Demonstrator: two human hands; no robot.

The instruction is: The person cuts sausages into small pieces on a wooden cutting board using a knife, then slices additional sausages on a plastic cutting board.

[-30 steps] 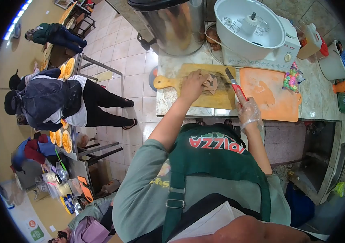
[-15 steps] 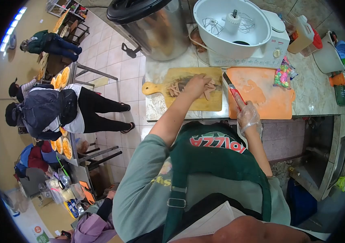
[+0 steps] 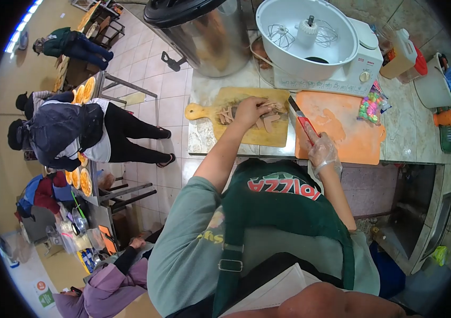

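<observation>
My left hand (image 3: 250, 111), bare, is over a wooden cutting board (image 3: 274, 137) with a rounded handle. Its fingers are bent together on strips of pinkish-brown sliced meat (image 3: 269, 125). More strips lie to the left of that hand, partly hidden by it. My right hand (image 3: 323, 150) wears a clear plastic glove and is closed around the red handle of a knife (image 3: 307, 128). The knife's blade points up and left, at the gap between the wooden board and an orange cutting board (image 3: 360, 143).
Behind the boards stand a white stand mixer (image 3: 321, 74) and a large metal container (image 3: 204, 47) with a black lid. A bag of colourful sweets (image 3: 372, 107) lies on the orange board's corner. At left, people stand by a table with several pizzas (image 3: 85, 180).
My left hand has shifted slightly left over the meat, its fingers more bent. The right hand keeps the knife in about the same place. The view has tilted slightly.
</observation>
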